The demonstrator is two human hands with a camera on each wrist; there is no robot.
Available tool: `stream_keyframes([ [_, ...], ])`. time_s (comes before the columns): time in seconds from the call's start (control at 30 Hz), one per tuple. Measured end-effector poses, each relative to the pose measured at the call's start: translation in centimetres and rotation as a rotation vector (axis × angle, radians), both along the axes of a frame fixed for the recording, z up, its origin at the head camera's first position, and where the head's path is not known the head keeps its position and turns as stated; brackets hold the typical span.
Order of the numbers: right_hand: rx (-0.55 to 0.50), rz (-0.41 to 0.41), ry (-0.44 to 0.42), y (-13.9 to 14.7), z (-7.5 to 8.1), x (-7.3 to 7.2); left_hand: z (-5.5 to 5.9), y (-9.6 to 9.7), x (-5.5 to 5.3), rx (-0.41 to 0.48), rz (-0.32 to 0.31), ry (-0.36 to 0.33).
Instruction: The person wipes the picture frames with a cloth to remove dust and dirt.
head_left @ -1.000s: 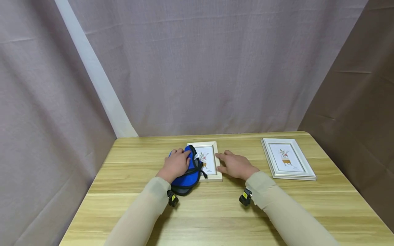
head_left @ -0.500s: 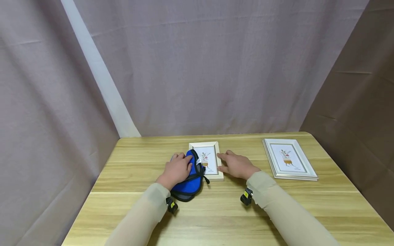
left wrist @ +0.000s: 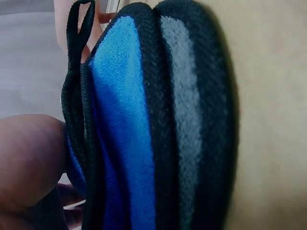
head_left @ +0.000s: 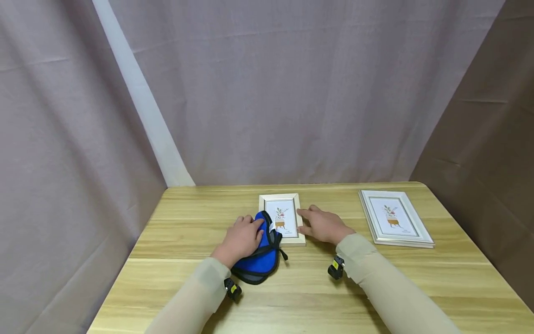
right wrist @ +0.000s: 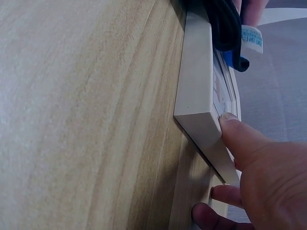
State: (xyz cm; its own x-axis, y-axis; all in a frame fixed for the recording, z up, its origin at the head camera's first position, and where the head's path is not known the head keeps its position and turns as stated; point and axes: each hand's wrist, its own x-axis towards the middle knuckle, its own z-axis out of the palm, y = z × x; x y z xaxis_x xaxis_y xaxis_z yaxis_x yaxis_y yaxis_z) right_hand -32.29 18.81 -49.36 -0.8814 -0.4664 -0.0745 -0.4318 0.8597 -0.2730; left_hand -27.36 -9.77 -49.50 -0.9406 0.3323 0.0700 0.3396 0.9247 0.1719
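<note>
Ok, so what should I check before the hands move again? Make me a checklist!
1. Left hand on the blue cloth: ok.
2. Right hand touching the cream frame: ok, it's at the right edge.
3. Cream frame face up: ok, its flower picture shows.
4. Cream frame fully uncovered: not ok, the cloth overlaps its near left corner.
5. White frame clear of both hands: ok.
6. White frame just one, not a stack: cannot tell.
</note>
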Motion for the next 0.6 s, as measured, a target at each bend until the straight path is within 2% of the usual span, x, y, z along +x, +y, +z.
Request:
stream_keyframes([
  [0.33, -0.015, 0.003, -0.007, 0.0, -0.1, 0.1, -0.5, -0.3, 2.0, 0.009, -0.018, -0.002],
  [0.6, -0.02, 0.007, -0.006, 0.1, 0.0, 0.0, -0.3, -0.5, 3.5, 0.038, -0.042, -0.043],
])
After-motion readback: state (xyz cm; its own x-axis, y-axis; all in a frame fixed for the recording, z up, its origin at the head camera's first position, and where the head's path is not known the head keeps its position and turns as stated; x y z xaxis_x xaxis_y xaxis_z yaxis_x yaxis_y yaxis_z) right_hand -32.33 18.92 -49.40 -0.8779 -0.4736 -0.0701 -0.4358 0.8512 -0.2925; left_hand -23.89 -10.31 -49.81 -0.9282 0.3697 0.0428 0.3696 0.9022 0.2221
